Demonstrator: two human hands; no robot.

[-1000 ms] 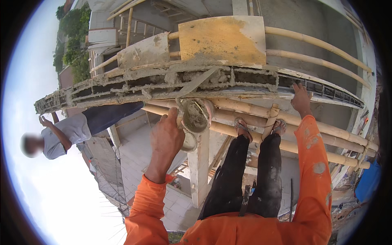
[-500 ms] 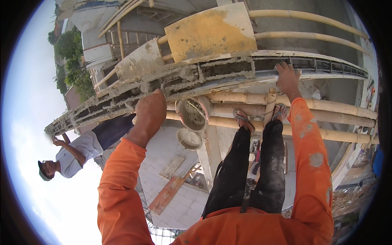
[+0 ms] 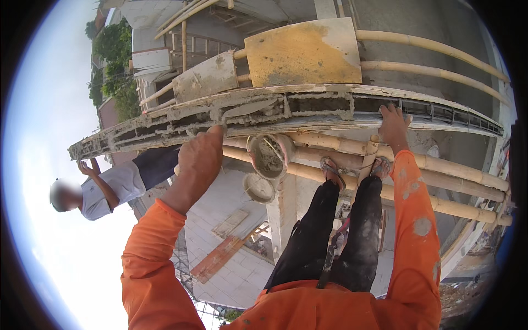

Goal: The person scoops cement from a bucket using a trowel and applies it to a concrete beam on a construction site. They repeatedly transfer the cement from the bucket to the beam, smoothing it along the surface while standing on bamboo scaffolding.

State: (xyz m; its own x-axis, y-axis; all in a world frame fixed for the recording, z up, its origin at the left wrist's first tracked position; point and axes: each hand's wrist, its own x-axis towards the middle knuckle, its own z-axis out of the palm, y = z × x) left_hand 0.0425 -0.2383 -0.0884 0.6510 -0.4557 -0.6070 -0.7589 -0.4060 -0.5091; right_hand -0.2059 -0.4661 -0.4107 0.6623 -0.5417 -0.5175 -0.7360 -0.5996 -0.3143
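My left hand is closed round the handle of a trowel. The grey trowel blade lies over wet mortar in a long, narrow formwork trough. Mortar coats the trough's left and middle stretches. Toward the right, thin steel bars show inside it. My right hand grips the near board of the trough, fingers curled over its edge. Below the trough, between my hands, hangs a bucket of mortar. A second round container, also grey inside, sits just under it.
My feet stand on bamboo poles high above a tiled floor. A stained yellow board and a grey board lie on poles beyond the trough. At the far left, a person reaches to the trough's end.
The trowel blade has come into clear view above the mortar as my left hand turned. My right hand keeps its place on the board. The whole view has shifted slightly.
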